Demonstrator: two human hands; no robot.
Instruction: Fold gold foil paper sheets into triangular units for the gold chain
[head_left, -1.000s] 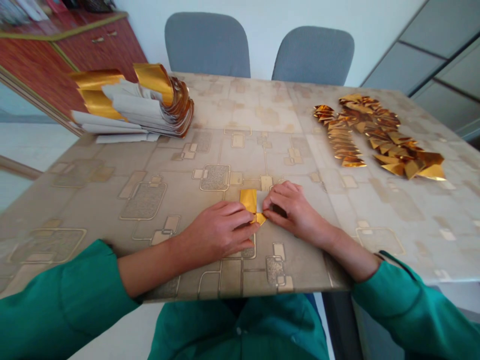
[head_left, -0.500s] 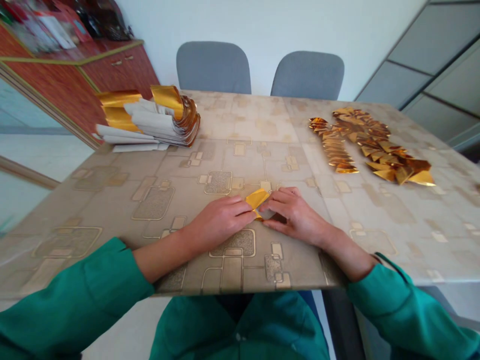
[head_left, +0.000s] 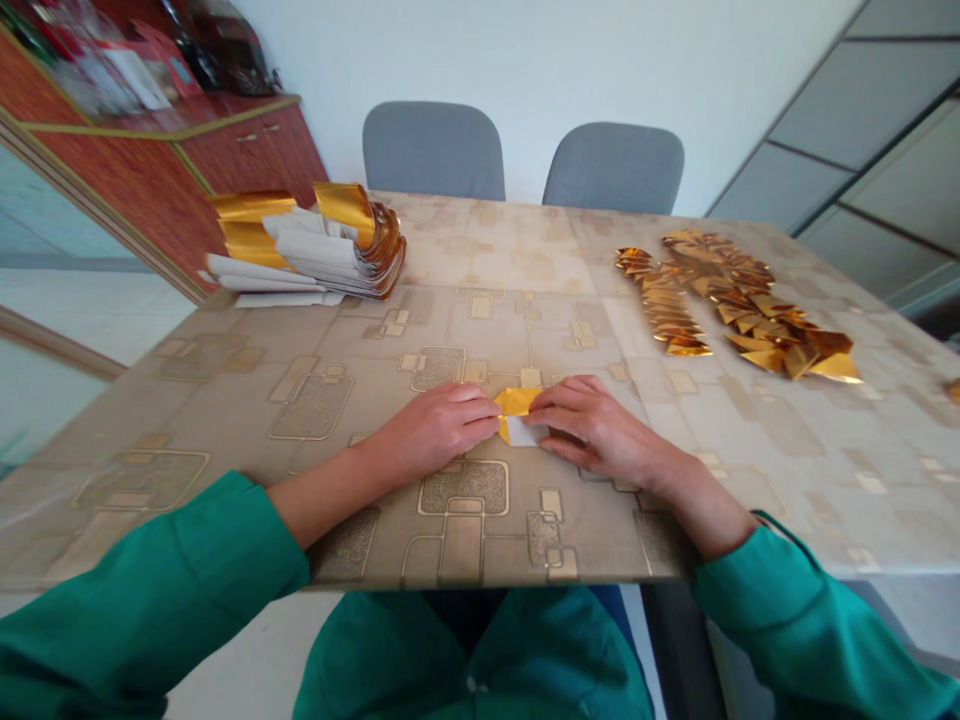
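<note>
A small piece of gold foil paper (head_left: 519, 401), partly folded with its white back showing, lies on the patterned table in front of me. My left hand (head_left: 454, 420) pinches its left end, fingers closed together. Over its right end, my right hand (head_left: 589, 420) has its fingers curled and closed on the paper. My fingertips hide both ends of the sheet.
A thick stack of gold-and-white paper sheets (head_left: 322, 250) stands at the table's far left. Rows of folded gold paper pieces (head_left: 750, 300) lie at the right. Two grey chairs (head_left: 435, 150) stand behind the patterned tablecloth (head_left: 465, 340).
The gold paper has turned to lie more level, and more of its white back shows between my hands. Both hands remain on it; the view has tilted slightly.
</note>
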